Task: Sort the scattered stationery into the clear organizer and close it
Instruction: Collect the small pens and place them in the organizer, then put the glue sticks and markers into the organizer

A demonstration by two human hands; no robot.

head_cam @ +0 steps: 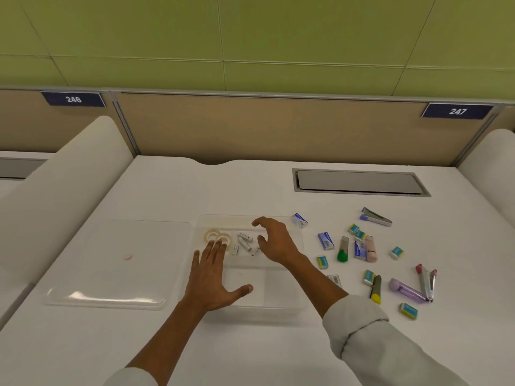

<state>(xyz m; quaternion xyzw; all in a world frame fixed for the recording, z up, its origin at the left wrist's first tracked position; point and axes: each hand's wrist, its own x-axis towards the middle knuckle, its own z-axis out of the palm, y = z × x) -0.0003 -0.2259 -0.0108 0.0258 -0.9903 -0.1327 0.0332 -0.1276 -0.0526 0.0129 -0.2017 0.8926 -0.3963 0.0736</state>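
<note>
Now keep left hand (pixel 211 277) flat, steadying organizer (pixel 281 299) beneath; lift right hand (pixel 274 240), loosely spread and empty, away from white tubes (pixel 245 242); reach rightward for scattered erasers (pixel 322 262).

white desk (pixel 178 188) with curved notch at its back edge | grey recessed cable tray (pixel 359 183) at back right | tan partition panel (pixel 267 126) behind desk | navy plates "246" (pixel 73 99) and "247" (pixel 457 111) on partition | green panelled wall (pixel 250 37) above | small pink round disc (pixel 128 257) on desk, left
</note>
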